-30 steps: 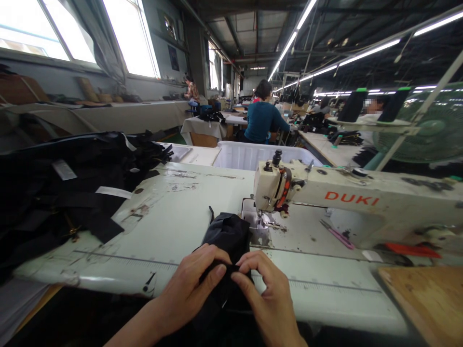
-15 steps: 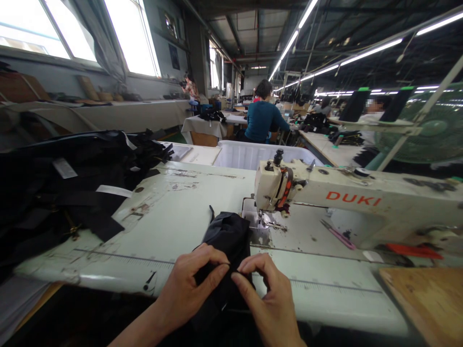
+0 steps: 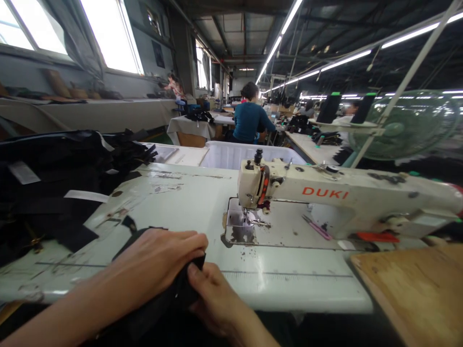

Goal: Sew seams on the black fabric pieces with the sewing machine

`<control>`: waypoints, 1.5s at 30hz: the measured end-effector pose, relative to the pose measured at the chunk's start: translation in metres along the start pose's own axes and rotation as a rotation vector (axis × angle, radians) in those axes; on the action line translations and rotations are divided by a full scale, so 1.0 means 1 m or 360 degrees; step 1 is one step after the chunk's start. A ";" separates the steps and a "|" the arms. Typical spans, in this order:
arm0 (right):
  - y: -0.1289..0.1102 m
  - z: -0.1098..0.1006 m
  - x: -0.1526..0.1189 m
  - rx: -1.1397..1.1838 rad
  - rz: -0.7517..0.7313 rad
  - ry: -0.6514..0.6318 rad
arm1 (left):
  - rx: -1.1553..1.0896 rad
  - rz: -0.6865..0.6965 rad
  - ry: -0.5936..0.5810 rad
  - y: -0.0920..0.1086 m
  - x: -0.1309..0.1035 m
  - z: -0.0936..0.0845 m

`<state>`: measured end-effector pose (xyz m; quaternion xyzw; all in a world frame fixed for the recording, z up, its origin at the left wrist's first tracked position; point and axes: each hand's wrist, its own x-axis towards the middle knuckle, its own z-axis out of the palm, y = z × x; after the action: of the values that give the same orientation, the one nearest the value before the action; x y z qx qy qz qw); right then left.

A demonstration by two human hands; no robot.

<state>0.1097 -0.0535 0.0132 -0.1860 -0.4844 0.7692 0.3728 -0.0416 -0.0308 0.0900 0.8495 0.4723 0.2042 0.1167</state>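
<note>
Black fabric (image 3: pixel 183 289) hangs over the front edge of the pale green sewing table, partly hidden behind my hands and forearm. My left hand (image 3: pixel 162 253) lies over it from above, fingers closed on its upper edge. My right hand (image 3: pixel 215 294) grips the same cloth from the right, the thumb pressed on its face and the other fingers behind. To the right of both hands stands a sewing machine (image 3: pixel 325 185) with DUKI lettering. No cloth lies under its needle and presser foot (image 3: pixel 248 219).
A heap of black fabric pieces (image 3: pixel 54 202) with white labels covers the table's left side. Pink-handled snips (image 3: pixel 316 227) rest beside the machine. Behind are a white plastic bin (image 3: pixel 249 153) and a person in a teal top (image 3: pixel 249 120). A wooden board (image 3: pixel 415 279) sits front right.
Both hands and the black fabric have moved left, away from the machine. My left hand has turned over the cloth. The whole view has shifted slightly to the right.
</note>
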 end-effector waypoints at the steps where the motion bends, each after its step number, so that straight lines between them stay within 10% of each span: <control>1: 0.003 0.001 0.002 0.0257 0.0042 -0.0033 | 0.0113 0.0001 -0.0270 0.000 0.016 -0.002; 6: -0.007 -0.055 0.011 -0.0549 0.0286 0.0534 | 0.0160 0.0038 -0.0476 -0.007 0.100 0.053; 12: -0.039 -0.136 0.021 -0.1509 0.0625 0.0458 | 0.0168 -0.0088 -0.0456 -0.024 0.132 0.116; 18: -0.058 -0.135 0.002 -0.2461 0.0286 0.0642 | 0.0171 -0.0312 -0.0526 -0.034 0.135 0.116; 24: -0.050 -0.154 -0.005 -0.2727 -0.0273 0.0107 | 0.0127 -0.0412 -0.0588 -0.039 0.147 0.115; 34: -0.027 -0.170 -0.016 -0.3037 -0.0994 0.0109 | 0.0156 0.0510 -0.0420 0.000 0.082 0.050; 45: -0.029 -0.176 0.000 -0.3120 -0.0934 0.0241 | 0.0257 0.0426 -0.0269 -0.041 0.088 0.110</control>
<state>0.2346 0.0601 -0.0426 -0.3310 -0.9016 -0.1000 0.2599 0.0189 0.0648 -0.0030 0.9255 0.3584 0.1071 0.0593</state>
